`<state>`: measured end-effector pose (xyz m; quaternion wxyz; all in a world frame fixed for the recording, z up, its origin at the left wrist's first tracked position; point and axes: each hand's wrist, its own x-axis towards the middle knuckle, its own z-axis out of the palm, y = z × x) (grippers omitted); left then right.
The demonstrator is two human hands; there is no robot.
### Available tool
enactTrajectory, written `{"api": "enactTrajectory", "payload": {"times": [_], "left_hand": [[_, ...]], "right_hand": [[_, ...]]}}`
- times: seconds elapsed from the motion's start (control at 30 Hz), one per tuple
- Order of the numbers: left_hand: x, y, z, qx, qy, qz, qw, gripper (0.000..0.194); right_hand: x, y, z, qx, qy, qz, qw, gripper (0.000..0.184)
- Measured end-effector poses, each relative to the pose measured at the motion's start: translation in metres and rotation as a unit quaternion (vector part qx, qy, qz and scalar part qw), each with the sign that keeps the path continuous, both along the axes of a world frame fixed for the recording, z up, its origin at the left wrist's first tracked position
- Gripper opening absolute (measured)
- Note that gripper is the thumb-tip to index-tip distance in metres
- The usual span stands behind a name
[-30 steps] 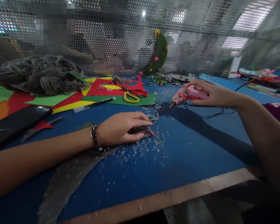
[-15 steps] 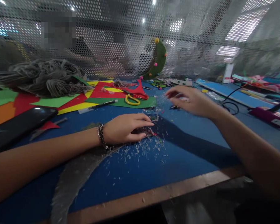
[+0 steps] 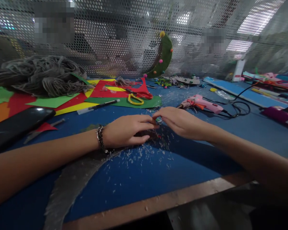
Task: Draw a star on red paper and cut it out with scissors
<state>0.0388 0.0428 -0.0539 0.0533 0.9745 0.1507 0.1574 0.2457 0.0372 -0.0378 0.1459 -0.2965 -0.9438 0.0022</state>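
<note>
One grey strip, seemingly undecorated, lay under our loosely spread left hand. Whether our right hand gripped anything, we couldn't tell. Beyond both, a green crescent looked decorated.

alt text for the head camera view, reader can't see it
A person's left hand rests over a curved grey strip on a blue tabletop littered with pale shreds, with the right hand close beside it; whether they touch is unclear. Beyond them, right to left, lie a pink glue gun, yellow-and-red scissors and a tangled grey yarn heap.
</note>
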Motion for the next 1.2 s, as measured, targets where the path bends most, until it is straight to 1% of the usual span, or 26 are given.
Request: {"api": "enactTrajectory", "payload": {"times": [0.13, 0.23, 0.33, 0.5, 0.7, 0.87, 1.0, 1.2], "left_hand": [[-0.001, 0.000, 0.001, -0.003, 0.002, -0.002, 1.000, 0.027], [-0.001, -0.001, 0.002, -0.008, -0.005, 0.000, 1.000, 0.026], [0.000, -0.002, 0.002, -0.007, -0.013, -0.012, 1.000, 0.024], [-0.001, -0.001, 0.002, 0.018, -0.013, -0.030, 0.999, 0.024], [-0.001, -0.001, 0.003, 0.034, 0.001, -0.034, 0.999, 0.025], [-0.001, -0.003, 0.003, 0.078, 0.001, -0.044, 0.996, 0.026], [0.000, -0.006, 0.004, 0.117, 0.004, -0.042, 0.992, 0.027], [0.000, -0.005, 0.005, 0.150, 0.038, -0.050, 0.987, 0.030]], "right_hand": [[0.002, -0.003, -0.001, -0.001, 0.019, -0.017, 1.000, 0.017], [0.006, 0.000, -0.001, 0.001, 0.029, -0.007, 1.000, 0.018], [0.010, 0.003, 0.000, -0.023, 0.039, 0.005, 0.999, 0.019], [0.014, 0.007, -0.001, -0.061, 0.031, 0.019, 0.997, 0.020], [0.012, 0.009, -0.006, -0.063, 0.027, 0.028, 0.997, 0.016], [0.008, 0.008, -0.009, -0.071, 0.031, 0.023, 0.997, 0.013], [0.004, 0.008, -0.011, -0.077, 0.043, 0.032, 0.996, 0.013], [0.002, 0.008, -0.012, -0.069, 0.061, 0.041, 0.995, 0.014]]}}
